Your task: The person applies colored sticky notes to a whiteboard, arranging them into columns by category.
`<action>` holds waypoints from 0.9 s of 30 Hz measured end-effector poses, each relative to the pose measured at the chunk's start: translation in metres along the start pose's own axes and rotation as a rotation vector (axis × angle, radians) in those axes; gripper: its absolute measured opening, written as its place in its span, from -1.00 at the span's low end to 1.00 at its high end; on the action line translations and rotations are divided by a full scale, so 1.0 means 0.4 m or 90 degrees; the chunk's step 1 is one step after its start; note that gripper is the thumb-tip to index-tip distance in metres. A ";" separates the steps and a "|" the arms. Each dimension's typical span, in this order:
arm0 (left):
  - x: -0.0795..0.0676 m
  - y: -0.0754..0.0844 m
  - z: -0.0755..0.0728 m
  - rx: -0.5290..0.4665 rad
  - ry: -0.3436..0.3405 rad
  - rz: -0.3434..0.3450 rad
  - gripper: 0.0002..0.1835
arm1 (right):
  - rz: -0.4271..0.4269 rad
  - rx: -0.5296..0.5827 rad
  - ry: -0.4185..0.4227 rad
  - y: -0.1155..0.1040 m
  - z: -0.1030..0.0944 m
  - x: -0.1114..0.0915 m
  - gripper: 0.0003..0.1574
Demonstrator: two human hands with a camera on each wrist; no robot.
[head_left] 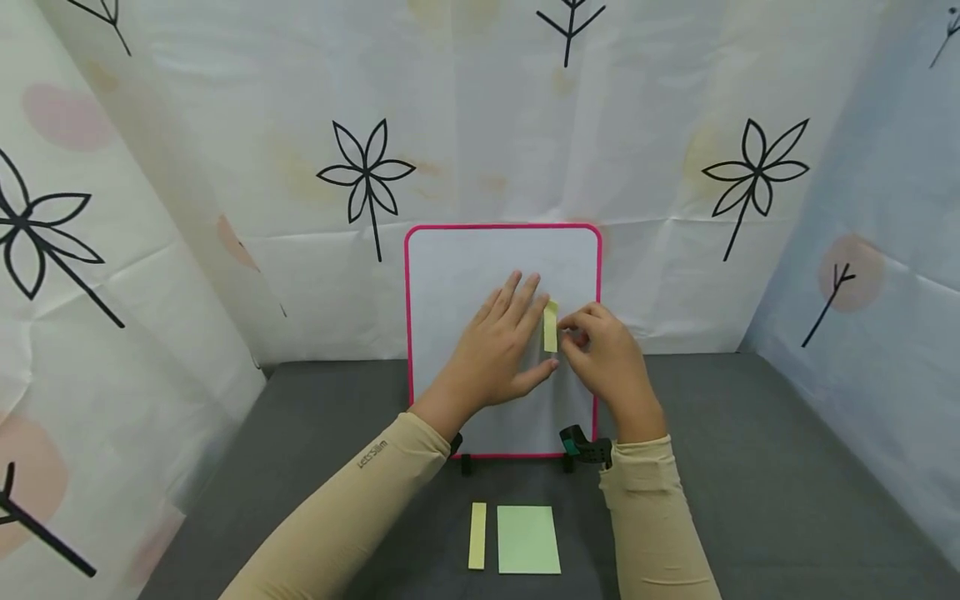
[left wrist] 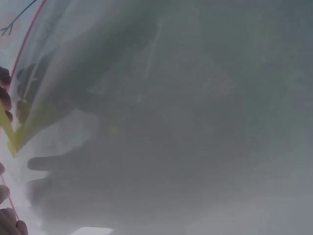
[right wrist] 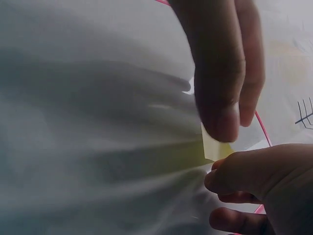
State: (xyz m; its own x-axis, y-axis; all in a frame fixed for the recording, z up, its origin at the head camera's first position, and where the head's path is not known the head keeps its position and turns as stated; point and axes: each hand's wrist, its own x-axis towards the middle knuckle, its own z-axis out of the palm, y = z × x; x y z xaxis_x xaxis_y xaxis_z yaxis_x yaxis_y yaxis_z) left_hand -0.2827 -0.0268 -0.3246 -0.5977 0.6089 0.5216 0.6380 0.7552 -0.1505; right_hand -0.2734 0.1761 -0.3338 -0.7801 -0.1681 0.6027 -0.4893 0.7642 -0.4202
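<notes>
A whiteboard [head_left: 487,258] with a pink frame stands upright before me. A narrow yellow paper strip [head_left: 551,327] is at its right half. My left hand [head_left: 497,350] lies spread against the board, its index finger by the strip's top and its thumb below the strip. Just right of the strip, my right hand [head_left: 611,358] has curled fingers and pinches its edge. In the left wrist view the strip [left wrist: 6,125] stands out from the board at an angle. Fingers partly cover the strip [right wrist: 210,147] in the right wrist view.
On the dark grey table [head_left: 705,492], in front of the board, lie a second yellow strip [head_left: 477,536] and a light green paper square [head_left: 528,540]. Small black feet [head_left: 466,465] are at the board's lower edge. Patterned white cloth [head_left: 487,108] hangs behind and at both sides.
</notes>
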 end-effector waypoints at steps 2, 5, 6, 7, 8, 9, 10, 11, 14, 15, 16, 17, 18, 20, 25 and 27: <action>0.001 0.000 0.008 0.006 -0.021 -0.011 0.00 | 0.003 -0.002 -0.002 -0.002 0.000 -0.001 -0.84; -0.001 -0.001 0.022 0.009 -0.043 -0.028 0.04 | 0.004 -0.002 0.000 -0.003 0.001 -0.001 -0.84; -0.002 -0.001 0.027 0.008 -0.048 -0.032 0.05 | 0.005 -0.002 -0.001 -0.004 0.001 0.000 -0.84; -0.004 -0.001 0.032 0.009 -0.053 -0.037 0.06 | 0.006 -0.001 0.000 -0.004 0.001 0.000 -0.84; -0.005 -0.001 0.038 0.011 -0.056 -0.041 0.07 | 0.007 0.001 0.000 -0.003 0.000 0.001 -0.84; -0.006 -0.001 0.043 0.014 -0.056 -0.043 0.07 | 0.008 0.001 0.000 -0.003 0.000 0.001 -0.84; -0.007 -0.001 0.047 0.016 -0.056 -0.045 0.07 | 0.010 0.001 -0.001 -0.003 -0.001 0.002 -0.83; -0.008 -0.001 0.050 0.020 -0.055 -0.045 0.07 | 0.012 0.001 -0.002 -0.003 -0.001 0.002 -0.83; -0.011 0.001 0.058 0.035 -0.050 -0.046 0.08 | 0.015 -0.003 -0.006 -0.001 -0.001 0.002 -0.82; -0.012 0.002 0.060 0.039 -0.048 -0.047 0.09 | 0.015 -0.004 -0.007 -0.001 0.000 0.002 -0.82; -0.013 0.003 0.062 0.042 -0.048 -0.048 0.10 | 0.015 -0.004 -0.007 -0.001 0.001 0.002 -0.82; -0.013 0.003 0.064 0.047 -0.047 -0.049 0.11 | 0.014 -0.004 -0.007 -0.001 0.001 0.002 -0.82; -0.014 0.004 0.065 0.049 -0.048 -0.050 0.12 | 0.015 -0.005 -0.008 -0.001 0.002 0.002 -0.82; -0.014 0.006 0.068 0.054 -0.047 -0.051 0.13 | 0.015 -0.005 -0.009 -0.002 0.002 0.002 -0.81; -0.016 0.010 0.073 0.064 -0.043 -0.057 0.15 | 0.016 -0.005 -0.011 -0.003 0.003 0.001 -0.82; -0.018 0.010 0.075 0.070 -0.039 -0.061 0.16 | 0.017 -0.005 -0.011 -0.005 0.003 0.001 -0.82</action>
State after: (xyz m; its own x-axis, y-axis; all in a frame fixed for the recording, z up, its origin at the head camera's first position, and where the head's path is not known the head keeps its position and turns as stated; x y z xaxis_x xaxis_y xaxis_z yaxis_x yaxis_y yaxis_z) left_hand -0.2905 -0.0207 -0.3542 -0.6841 0.5435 0.4864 0.5210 0.8309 -0.1957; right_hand -0.2733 0.1738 -0.3337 -0.7994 -0.1591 0.5794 -0.4659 0.7730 -0.4306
